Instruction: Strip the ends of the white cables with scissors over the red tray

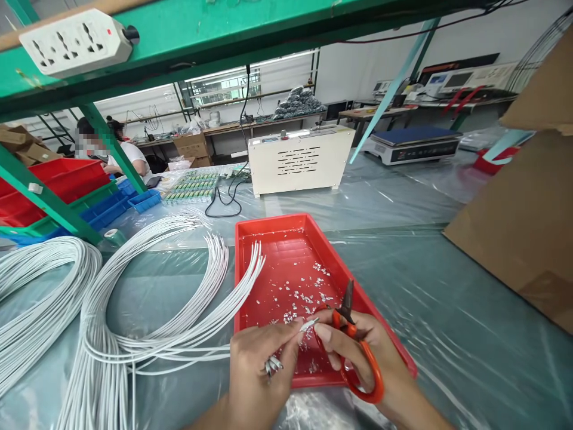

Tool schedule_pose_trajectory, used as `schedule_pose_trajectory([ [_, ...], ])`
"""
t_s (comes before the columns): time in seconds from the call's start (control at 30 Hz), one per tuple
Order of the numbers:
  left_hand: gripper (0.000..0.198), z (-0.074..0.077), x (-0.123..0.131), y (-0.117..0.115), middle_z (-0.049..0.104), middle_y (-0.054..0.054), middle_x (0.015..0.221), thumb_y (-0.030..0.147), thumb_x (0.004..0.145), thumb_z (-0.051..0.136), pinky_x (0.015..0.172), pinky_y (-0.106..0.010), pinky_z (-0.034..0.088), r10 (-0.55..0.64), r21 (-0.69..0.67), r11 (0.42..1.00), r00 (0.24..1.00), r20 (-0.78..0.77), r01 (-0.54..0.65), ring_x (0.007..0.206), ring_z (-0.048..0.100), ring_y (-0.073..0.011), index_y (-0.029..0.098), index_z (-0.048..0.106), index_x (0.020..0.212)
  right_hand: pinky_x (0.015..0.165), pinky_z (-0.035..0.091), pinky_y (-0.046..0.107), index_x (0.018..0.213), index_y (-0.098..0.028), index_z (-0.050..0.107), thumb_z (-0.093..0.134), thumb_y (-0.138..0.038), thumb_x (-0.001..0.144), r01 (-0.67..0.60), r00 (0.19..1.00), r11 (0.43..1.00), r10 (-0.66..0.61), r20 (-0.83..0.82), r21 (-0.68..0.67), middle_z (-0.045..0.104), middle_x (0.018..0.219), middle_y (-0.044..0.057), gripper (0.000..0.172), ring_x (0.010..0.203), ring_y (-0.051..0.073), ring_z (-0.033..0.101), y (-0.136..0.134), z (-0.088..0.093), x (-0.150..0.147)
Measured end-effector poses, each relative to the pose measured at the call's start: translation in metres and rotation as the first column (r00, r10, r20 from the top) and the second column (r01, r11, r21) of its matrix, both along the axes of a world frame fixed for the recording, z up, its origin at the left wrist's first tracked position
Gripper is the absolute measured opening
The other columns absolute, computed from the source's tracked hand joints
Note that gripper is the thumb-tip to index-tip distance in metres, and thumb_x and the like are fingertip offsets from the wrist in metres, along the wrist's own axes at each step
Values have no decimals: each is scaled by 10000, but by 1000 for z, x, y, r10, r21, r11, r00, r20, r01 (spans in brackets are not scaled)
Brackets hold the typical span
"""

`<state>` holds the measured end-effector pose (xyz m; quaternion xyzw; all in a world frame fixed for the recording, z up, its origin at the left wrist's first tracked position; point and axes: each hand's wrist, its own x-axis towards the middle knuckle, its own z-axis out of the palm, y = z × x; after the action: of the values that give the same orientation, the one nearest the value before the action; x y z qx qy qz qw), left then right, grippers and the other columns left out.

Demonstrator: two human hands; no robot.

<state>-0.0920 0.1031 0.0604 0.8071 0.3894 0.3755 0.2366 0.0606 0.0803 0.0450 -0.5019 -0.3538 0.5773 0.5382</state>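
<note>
Left hand (257,373): at 6 o'clock, closed on several wire ends (308,325), one pinched forward between thumb and forefinger, others poking out below the palm.
Right hand (362,352): just beside it at 5 o'clock, fingers through the orange handles of scissors (347,316), dark blades up and nearly together, just beside the pinched wire tip.
Tray (268,239): red, at centre on the bench (447,310), under both hands, strewn with small white scraps (304,295).
Wires (134,310): white, looped in bundles at 8 to 9 o'clock, ends fanned against the tray's left rim.
Cream box (298,158): at 12 o'clock.
Scale (412,143): at 1 o'clock.
Cardboard (528,215): at 3 o'clock.
Bins (62,179): at 10 o'clock.
</note>
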Motion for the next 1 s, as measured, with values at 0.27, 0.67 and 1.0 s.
schedule_pose_trajectory([
  [0.27, 211, -4, 1, 0, 740, -50, 815, 49, 746, 582, 557, -233, 483, -15, 275, 961, 1000, -15, 19, 661, 689, -166, 149, 651, 918, 414, 333, 204, 707, -140, 610, 712, -312, 622, 37, 992, 999, -42, 122, 39, 470, 457, -59, 218, 405, 83, 426, 0, 3, 1],
  [0.67, 205, -13, 6, 1, 736, -26, 790, 58, 750, 583, 570, -231, 501, -57, 183, 982, 995, 87, 41, 631, 680, -150, 161, 652, 913, 391, 268, 184, 612, -177, 537, 647, -236, 629, 68, 966, 989, -97, 241, 128, 410, 457, -77, 126, 410, 71, 321, -1, 4, 1],
  [1.0, 224, -12, 4, 1, 725, -36, 860, 134, 812, 532, 662, -192, 489, -71, -202, 973, 981, 179, 108, 743, 666, -139, 197, 677, 971, 369, 277, 180, 586, -175, 549, 645, -232, 603, 105, 958, 981, -144, 249, 162, 418, 451, -69, 113, 392, 70, 338, 2, 5, 1],
])
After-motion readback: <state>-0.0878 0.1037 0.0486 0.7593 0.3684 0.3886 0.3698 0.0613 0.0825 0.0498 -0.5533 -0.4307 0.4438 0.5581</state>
